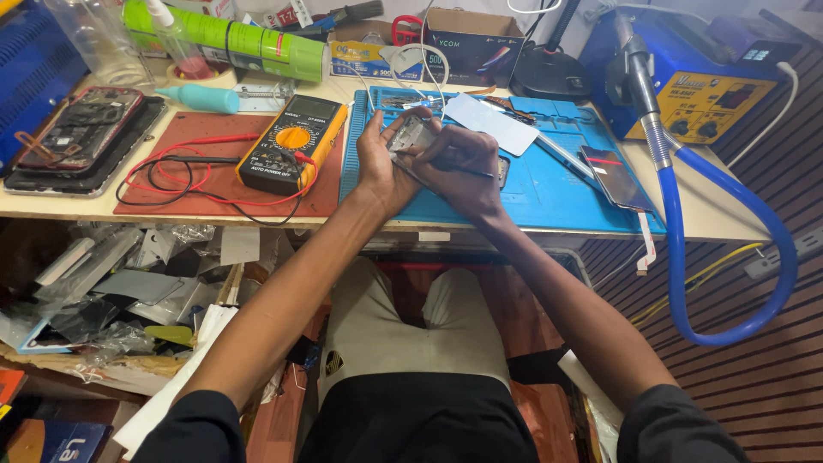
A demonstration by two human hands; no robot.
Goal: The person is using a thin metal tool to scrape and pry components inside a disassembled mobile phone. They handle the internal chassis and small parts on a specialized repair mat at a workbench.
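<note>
The left hand (381, 163) is curled around a small silver-grey metal phone part (410, 135), pinching it by its edges and holding it tilted just above the near edge of the desk (711, 219). The right hand (463, 167) is closed narrowly on thin dark metal tweezers (450, 170), whose shaft crosses under the part; where the tips end is hidden by the fingers. Both hands meet over the blue silicone work mat (549, 189) that covers the middle of the desk.

Left of the mat lies a reddish-brown rectangular pad (206, 150), and on it rests a yellow-and-black digital multimeter (291, 141) with red and black test leads (171, 176) looped toward the desk's near edge. At the left edge sits an opened dark smartphone with its insides showing (81, 133). A teal squeeze bottle (201, 99) lies on its side behind the pad.

On the mat's far part lies a white rectangular card (493, 123), and near the mat's right corner a dark phone screen with a red stripe (615, 178). At the desk's far right corner stands a blue-and-yellow hot-air station (703, 94), its blue hose (729, 249) looping down past the right edge.
</note>
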